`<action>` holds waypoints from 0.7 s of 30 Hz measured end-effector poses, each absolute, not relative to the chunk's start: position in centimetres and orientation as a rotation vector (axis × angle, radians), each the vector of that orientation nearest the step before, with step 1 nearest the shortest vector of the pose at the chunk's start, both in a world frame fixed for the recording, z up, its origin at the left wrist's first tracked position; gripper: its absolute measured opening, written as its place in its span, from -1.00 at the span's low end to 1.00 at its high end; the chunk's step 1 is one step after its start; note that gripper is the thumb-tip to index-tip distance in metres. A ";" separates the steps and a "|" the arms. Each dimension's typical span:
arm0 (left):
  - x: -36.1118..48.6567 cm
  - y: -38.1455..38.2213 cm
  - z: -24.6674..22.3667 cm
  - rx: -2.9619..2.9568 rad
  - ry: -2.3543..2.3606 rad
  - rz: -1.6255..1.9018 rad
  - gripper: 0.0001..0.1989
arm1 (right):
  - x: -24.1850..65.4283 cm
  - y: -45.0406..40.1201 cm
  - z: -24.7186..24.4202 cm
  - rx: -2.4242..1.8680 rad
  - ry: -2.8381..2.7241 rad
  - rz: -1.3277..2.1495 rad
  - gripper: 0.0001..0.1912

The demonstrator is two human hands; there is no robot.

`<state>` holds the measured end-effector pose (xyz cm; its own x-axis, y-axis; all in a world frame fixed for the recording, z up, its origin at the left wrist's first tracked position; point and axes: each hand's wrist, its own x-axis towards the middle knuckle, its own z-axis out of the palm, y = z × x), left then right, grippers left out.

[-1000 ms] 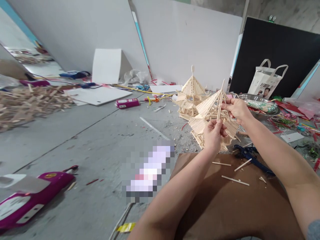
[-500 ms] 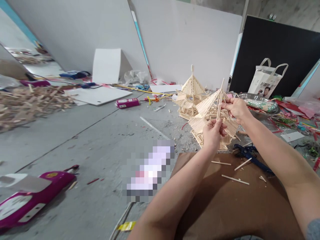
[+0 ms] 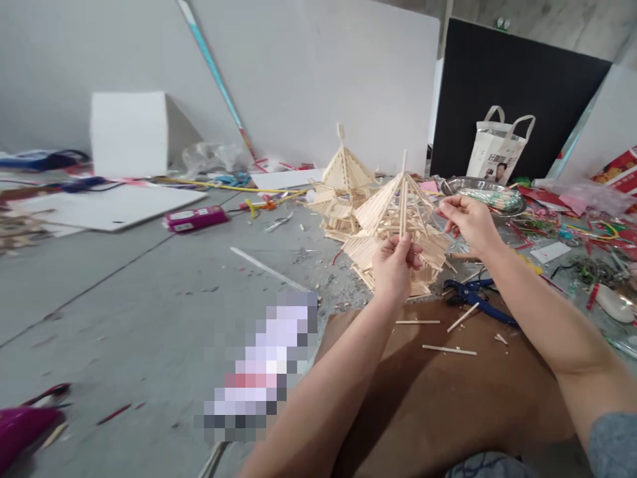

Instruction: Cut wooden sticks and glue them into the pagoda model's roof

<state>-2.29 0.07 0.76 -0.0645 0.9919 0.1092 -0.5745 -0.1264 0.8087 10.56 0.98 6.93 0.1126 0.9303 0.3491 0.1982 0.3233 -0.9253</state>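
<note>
A pavilion model (image 3: 381, 206) of thin pale wooden sticks stands on the floor before me, its pointed roof partly covered with sticks. My left hand (image 3: 397, 265) is at the front edge of that roof, thumb and fingers closed on the lower end of a wooden stick (image 3: 405, 212) running up toward the peak. To the right of the roof and apart from it, my right hand (image 3: 468, 222) is raised with fingertips pinched; whatever is between them is too small to make out. A second, similar stick model (image 3: 343, 176) stands just behind, partly hidden.
Loose sticks (image 3: 449, 350) lie on a brown board (image 3: 398, 398) near blue-handled pliers (image 3: 478, 295). A metal bowl (image 3: 515, 207) with wrapped sticks, a paper bag (image 3: 497, 149) and scattered scraps are at right. A blurred-out device (image 3: 263, 365) and a magenta power strip (image 3: 196, 219) lie left.
My right hand has come away from the roof to the right. The left hand stays at the roof's lower edge. The view has turned rightward.
</note>
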 end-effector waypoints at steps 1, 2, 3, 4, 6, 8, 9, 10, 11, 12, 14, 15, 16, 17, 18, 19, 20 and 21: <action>-2.3 0.1 0.8 0.807 0.694 1.538 -0.65 | 11.8 0.2 6.4 -1.158 -1.365 0.738 -0.77; -2.3 0.1 0.8 0.800 0.692 1.535 -0.65 | 13.3 -0.6 5.8 -1.188 -1.360 0.729 -0.75; -2.4 0.1 0.7 0.795 0.691 1.535 -0.66 | 14.9 -1.3 5.1 -1.225 -1.330 0.710 -0.72; -2.4 0.1 0.7 0.789 0.693 1.535 -0.66 | 16.8 -2.0 4.4 -1.280 -1.296 0.691 -0.70; -2.4 0.1 0.7 0.780 0.706 1.542 -0.67 | 21.0 -3.0 2.6 -1.430 -1.243 0.565 -0.68; -2.5 0.0 0.8 0.774 0.721 1.550 -0.68 | 25.4 -3.7 0.6 -1.682 -1.189 0.311 -0.68; -2.4 0.0 0.8 0.772 0.725 1.555 -0.69 | 27.3 -3.9 -0.3 -1.825 -1.187 0.182 -0.69; -2.4 -0.1 0.8 0.770 0.726 1.559 -0.69 | 29.0 -4.0 -1.2 -1.970 -1.206 0.051 -0.73; -2.4 -0.1 0.8 0.768 0.725 1.561 -0.70 | 30.4 -4.2 -1.9 -2.099 -1.262 -0.045 -0.76; -2.4 -0.1 0.8 0.765 0.723 1.562 -0.71 | 31.4 -4.3 -2.6 -2.218 -1.238 -0.111 -0.77; -2.4 0.0 0.7 0.765 0.720 1.565 -0.72 | 32.4 -4.4 -3.6 -2.352 -1.246 -0.162 -0.73; -2.4 0.0 0.7 0.765 0.719 1.566 -0.72 | 32.6 -4.4 -4.0 -2.424 -1.244 -0.155 -0.70; -2.5 0.0 0.7 0.765 0.719 1.566 -0.73 | 32.6 -4.3 -4.3 -2.500 -1.255 -0.125 -0.66; -2.5 0.0 0.7 0.764 0.719 1.562 -0.73 | 32.5 -4.2 -4.6 -2.583 -1.260 -0.081 -0.61; -2.5 0.0 0.7 0.761 0.720 1.552 -0.72 | 32.5 -4.0 -4.9 -2.661 -1.259 -0.025 -0.55; -2.6 0.0 0.7 0.757 0.720 1.533 -0.72 | 32.6 -3.7 -5.2 -2.718 -1.255 0.034 -0.49; -2.6 0.0 0.7 0.753 0.718 1.510 -0.72 | 32.8 -3.4 -5.6 -2.743 -1.255 0.090 -0.44; -2.5 -0.1 0.7 0.749 0.713 1.484 -0.71 | 33.1 -3.1 -6.0 -2.735 -1.256 0.140 -0.41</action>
